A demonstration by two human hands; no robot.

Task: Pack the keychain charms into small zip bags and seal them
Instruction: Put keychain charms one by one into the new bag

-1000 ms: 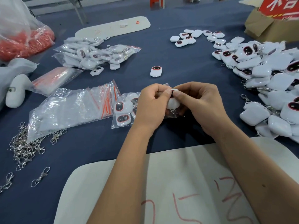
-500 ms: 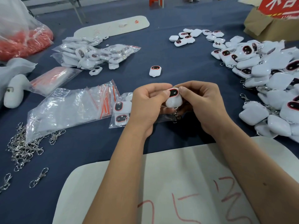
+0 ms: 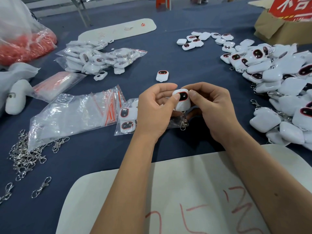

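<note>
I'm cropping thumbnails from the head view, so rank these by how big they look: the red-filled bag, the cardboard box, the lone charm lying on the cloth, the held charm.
1. red-filled bag
2. cardboard box, partly cropped
3. held charm and lone charm: the held one looks larger, but it is nearer.

Colours and patterns. Dark navy-blue cloth table cover [image 3: 168,56]. White rounded plastic keychain charm [image 3: 181,101] with a black oval window ringed in red-orange and a silver metal clasp [image 3: 183,124] below it. Heap of white charms [image 3: 278,78] at right, several showing the same black, red-ringed window. Clear small zip bags [image 3: 70,115] with red-orange seal strips. Clear bag of red-orange material [image 3: 25,46] at far left. Pile of silver metal clasps [image 3: 25,154]. White board [image 3: 185,200] in the foreground with pale red handwritten strokes. Brown cardboard box [image 3: 278,29] carrying a red sign [image 3: 290,7] with white characters.
</note>
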